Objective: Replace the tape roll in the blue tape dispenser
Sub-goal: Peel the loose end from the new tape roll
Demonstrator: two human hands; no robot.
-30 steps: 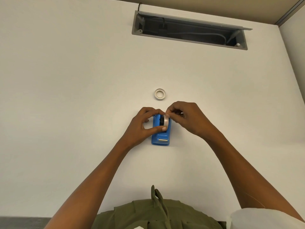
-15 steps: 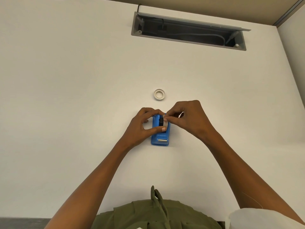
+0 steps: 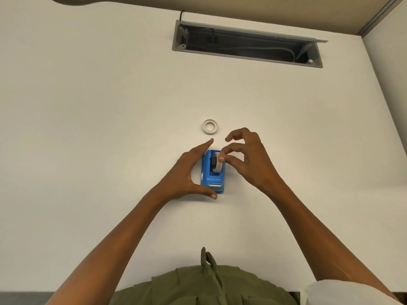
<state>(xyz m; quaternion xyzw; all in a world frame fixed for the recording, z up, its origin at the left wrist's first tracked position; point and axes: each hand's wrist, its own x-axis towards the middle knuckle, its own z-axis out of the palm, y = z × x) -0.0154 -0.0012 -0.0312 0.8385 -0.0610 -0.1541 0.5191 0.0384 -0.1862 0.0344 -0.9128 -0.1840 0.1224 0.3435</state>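
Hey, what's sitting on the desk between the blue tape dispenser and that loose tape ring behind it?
Only the left hand's index fingertip reaches into that gap between dispenser and ring; otherwise bare white desk, per the head view.

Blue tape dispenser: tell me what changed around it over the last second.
The left hand opened: its fingers left the top of the blue tape dispenser and now bracket its left side, thumb at the near end. The right hand spread its outer fingers but still pinches the tape roll seated in the dispenser. The dispenser and the spare ring on the table stayed put.
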